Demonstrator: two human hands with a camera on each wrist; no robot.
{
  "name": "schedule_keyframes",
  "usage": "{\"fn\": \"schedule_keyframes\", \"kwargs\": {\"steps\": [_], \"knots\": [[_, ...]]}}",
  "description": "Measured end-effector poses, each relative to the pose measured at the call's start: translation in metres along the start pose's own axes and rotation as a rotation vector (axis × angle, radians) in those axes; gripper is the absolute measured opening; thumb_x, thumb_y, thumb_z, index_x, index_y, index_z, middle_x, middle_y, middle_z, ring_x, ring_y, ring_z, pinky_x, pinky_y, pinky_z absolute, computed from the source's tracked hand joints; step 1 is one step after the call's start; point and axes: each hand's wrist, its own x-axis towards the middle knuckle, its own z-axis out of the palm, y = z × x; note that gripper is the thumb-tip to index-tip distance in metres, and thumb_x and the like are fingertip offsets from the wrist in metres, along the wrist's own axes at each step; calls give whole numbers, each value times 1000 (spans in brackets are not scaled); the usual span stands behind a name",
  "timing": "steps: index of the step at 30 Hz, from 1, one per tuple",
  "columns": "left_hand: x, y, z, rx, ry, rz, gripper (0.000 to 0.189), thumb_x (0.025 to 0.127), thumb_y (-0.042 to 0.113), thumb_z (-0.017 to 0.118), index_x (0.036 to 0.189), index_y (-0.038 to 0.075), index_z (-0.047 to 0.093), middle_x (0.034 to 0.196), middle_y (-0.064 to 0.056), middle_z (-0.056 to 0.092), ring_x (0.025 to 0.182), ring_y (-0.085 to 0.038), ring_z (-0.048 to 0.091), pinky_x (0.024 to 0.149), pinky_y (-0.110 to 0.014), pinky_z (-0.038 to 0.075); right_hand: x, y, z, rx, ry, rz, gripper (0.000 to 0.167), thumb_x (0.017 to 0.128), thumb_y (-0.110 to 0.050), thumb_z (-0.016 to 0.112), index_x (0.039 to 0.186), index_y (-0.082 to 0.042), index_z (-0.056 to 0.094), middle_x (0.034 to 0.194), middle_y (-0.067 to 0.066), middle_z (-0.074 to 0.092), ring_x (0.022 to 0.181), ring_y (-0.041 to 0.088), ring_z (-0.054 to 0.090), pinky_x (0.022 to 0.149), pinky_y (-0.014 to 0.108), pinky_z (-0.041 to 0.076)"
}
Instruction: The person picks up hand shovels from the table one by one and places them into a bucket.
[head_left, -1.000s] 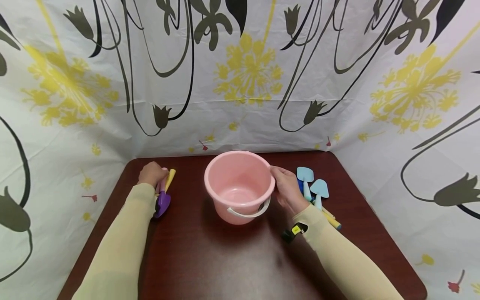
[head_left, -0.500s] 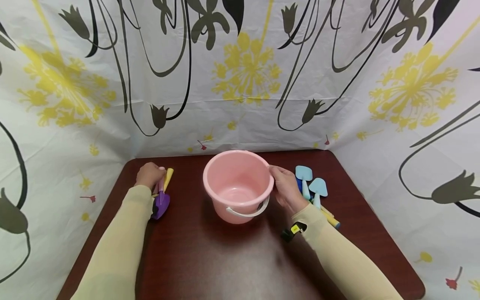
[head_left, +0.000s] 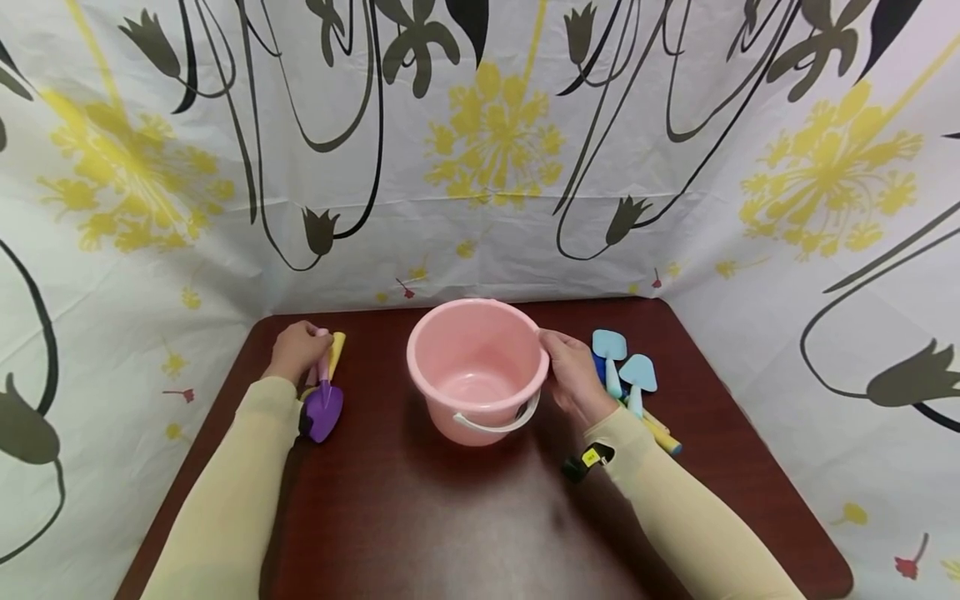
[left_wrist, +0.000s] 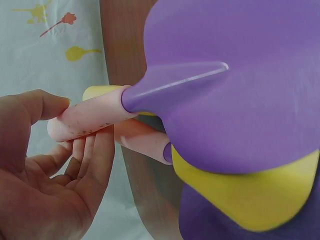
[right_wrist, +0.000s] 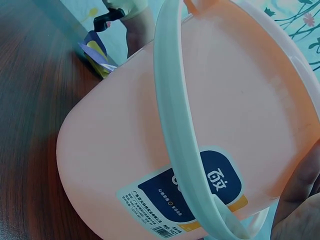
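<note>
My left hand (head_left: 292,350) pinches the pink handle of a purple toy shovel (left_wrist: 240,100) between thumb and fingers at the table's left side. Under its blade, the left wrist view shows a yellow blade (left_wrist: 260,200), a second purple blade (left_wrist: 210,220) and another pink handle (left_wrist: 142,140). A yellow handle (head_left: 337,352) lies beside them. In the middle stands a pink bucket (head_left: 450,421), its white carrying handle (right_wrist: 175,110) hanging down at the front right. My right hand (head_left: 573,375) grips the bucket's rim on the right; the bucket hides some of its fingers.
Right of the bucket lie two light blue shovels (head_left: 610,343), a blue piece (head_left: 601,371) and a yellow handle with a blue end (head_left: 663,437), partly behind the right forearm. Patterned white sheeting (head_left: 480,250) borders the dark red table (head_left: 420,533) at the back and sides.
My left hand has shifted slightly left and turned, and the purple shovel's blade now shows more fully from above. My right hand and the bucket have stayed in place.
</note>
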Motion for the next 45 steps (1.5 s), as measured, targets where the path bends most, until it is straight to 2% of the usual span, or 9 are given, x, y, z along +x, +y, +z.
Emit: {"fn": "schedule_keyframes", "kwargs": {"steps": [4,13,17,20,25,28,33,39,45], "knots": [[-5,-1,-1,-28,11,20,55,108,37,62,138,-9,62,134,-32,65,119,-46,62,107,-61,52,0,1,-1,23,2,1,42,109,-27,70,141,0,73,114,10,78,98,18,76,84,32,66],[-21,10,-12,-98,45,69,54,107,36,62,140,-6,63,128,-27,67,117,-42,63,104,-58,54,-1,1,0,1,-4,-10,43,109,-30,70,138,0,75,114,13,78,95,19,76,83,33,66],[-27,10,-16,-116,34,82,50,108,37,65,139,-2,65,123,-23,67,116,-40,64,101,-54,53,0,0,1,4,-5,-11,42,109,-30,70,138,0,74,115,14,77,97,20,76,85,34,66],[-31,9,-18,-133,26,97,52,110,40,66,143,-1,65,126,-23,67,118,-40,63,101,-53,53,0,-1,2,1,-8,-15,42,109,-30,70,138,0,75,115,14,78,96,20,76,84,34,66],[-37,10,-19,-222,35,128,52,111,38,68,146,0,66,129,-24,65,112,-37,70,99,-54,63,0,-1,2,-10,-5,-8,42,109,-31,70,139,-2,75,118,14,78,98,20,77,85,34,67],[-42,13,-20,-301,41,138,50,111,37,69,147,3,66,132,-23,66,105,-29,75,94,-48,66,1,0,2,-5,-1,3,42,110,-30,69,140,-2,74,121,14,77,103,21,76,89,36,66],[-55,25,-29,-405,60,153,54,110,41,70,153,9,66,142,-22,65,99,-16,77,84,-27,65,1,1,3,-9,0,2,40,109,-30,69,138,-2,76,117,12,78,100,20,77,88,36,67],[-64,42,-43,-482,101,192,54,110,36,71,155,9,64,142,-21,64,97,-9,72,83,-21,63,1,1,5,0,-6,-6,39,109,-28,70,137,-2,76,112,11,79,95,18,77,83,34,67],[-72,61,-53,-534,164,249,51,109,32,74,151,5,67,125,-16,70,88,-10,75,79,-21,64,2,1,6,14,-21,-7,41,110,-26,68,141,0,74,128,18,75,109,23,76,95,39,65]]}}
